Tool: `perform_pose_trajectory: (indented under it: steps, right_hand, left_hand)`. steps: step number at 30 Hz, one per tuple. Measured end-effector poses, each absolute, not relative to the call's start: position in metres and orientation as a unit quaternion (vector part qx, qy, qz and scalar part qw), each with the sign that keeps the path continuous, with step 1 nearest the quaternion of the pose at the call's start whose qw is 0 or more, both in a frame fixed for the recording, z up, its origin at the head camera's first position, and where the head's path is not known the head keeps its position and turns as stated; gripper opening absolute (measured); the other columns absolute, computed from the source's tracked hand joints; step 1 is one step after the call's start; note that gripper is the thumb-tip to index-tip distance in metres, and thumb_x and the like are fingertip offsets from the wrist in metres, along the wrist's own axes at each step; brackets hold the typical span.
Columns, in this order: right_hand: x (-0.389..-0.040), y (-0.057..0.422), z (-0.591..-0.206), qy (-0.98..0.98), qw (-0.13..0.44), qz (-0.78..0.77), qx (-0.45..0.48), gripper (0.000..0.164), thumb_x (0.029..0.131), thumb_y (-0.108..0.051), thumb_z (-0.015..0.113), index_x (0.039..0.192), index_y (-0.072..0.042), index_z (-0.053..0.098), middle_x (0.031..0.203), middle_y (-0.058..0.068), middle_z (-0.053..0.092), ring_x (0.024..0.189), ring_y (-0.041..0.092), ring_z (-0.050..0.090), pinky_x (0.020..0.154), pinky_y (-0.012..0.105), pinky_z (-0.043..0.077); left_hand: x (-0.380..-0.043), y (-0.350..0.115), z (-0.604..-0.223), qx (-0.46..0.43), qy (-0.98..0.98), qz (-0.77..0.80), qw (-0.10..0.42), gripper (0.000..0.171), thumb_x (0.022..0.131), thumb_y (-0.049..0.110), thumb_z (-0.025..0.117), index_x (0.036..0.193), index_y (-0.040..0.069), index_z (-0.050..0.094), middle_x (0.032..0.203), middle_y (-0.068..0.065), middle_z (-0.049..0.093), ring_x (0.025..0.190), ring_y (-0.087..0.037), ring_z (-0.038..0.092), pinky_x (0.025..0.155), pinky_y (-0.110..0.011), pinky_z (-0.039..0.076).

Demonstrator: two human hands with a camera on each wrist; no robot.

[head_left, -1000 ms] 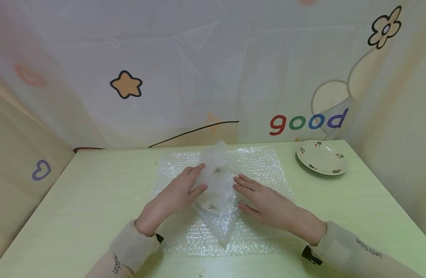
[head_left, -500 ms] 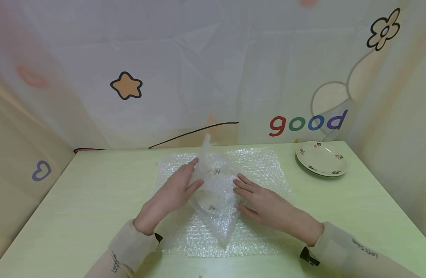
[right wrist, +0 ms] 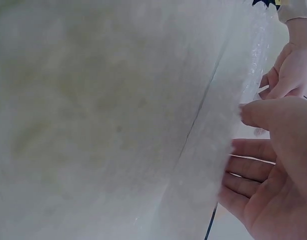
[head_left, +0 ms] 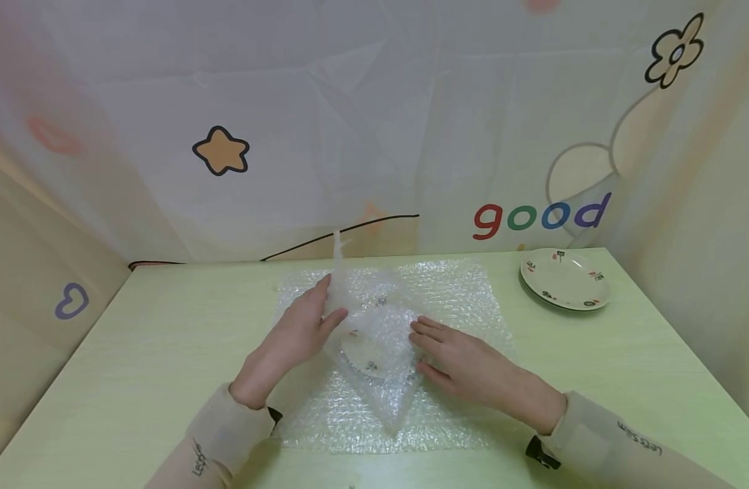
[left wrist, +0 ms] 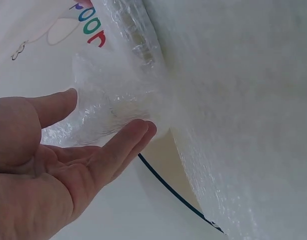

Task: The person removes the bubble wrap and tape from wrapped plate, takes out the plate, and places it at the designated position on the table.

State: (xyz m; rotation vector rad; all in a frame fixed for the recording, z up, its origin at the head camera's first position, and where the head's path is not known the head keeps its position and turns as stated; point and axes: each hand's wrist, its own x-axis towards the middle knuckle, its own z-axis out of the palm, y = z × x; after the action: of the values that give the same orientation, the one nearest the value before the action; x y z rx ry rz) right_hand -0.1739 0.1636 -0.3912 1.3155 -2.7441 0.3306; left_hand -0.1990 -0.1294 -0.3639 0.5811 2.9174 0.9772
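A patterned plate (head_left: 358, 350) lies in the middle of a sheet of bubble wrap (head_left: 456, 288), partly covered by folded-in flaps. My right hand (head_left: 472, 356) rests its straight fingers on the folded right side of the wrap. On the other side, a left flap (head_left: 338, 265) stands up, its tip pointing toward the backdrop. My left hand (head_left: 295, 329) touches that flap with extended fingers, thumb held apart. In the left wrist view the clear wrap (left wrist: 113, 107) shows just beyond the fingertips. The right wrist view is mostly filled by wrap close to the camera.
A small stack of patterned plates (head_left: 565, 278) sits at the back right of the pale green table (head_left: 185, 326). Behind the table hangs a printed curtain (head_left: 350, 136), with more curtain at both sides.
The left flap has swung from over the plate out to the left, following my left hand, uncovering more of the plate's left side. My right hand has stayed nearly in place.
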Motion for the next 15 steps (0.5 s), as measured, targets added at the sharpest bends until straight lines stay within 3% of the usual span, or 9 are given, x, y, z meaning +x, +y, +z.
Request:
perform_pose_trajectory:
  steps: [15]
  right_hand:
    - [-0.173,0.162,-0.392,-0.9,0.025,0.096,0.425,0.047,0.102,-0.019,0.065,0.14,0.007,0.058,0.148,0.025,0.052,0.14,0.038,0.047,0.111,0.051,0.041]
  left_hand:
    - [-0.206,-0.141,-0.363,0.114,0.943,0.311,0.011,0.067,0.107,0.017,0.057,0.15,-0.022,0.023,0.149,-0.04,0.039,0.139,-0.049,0.041,0.111,-0.057,0.039]
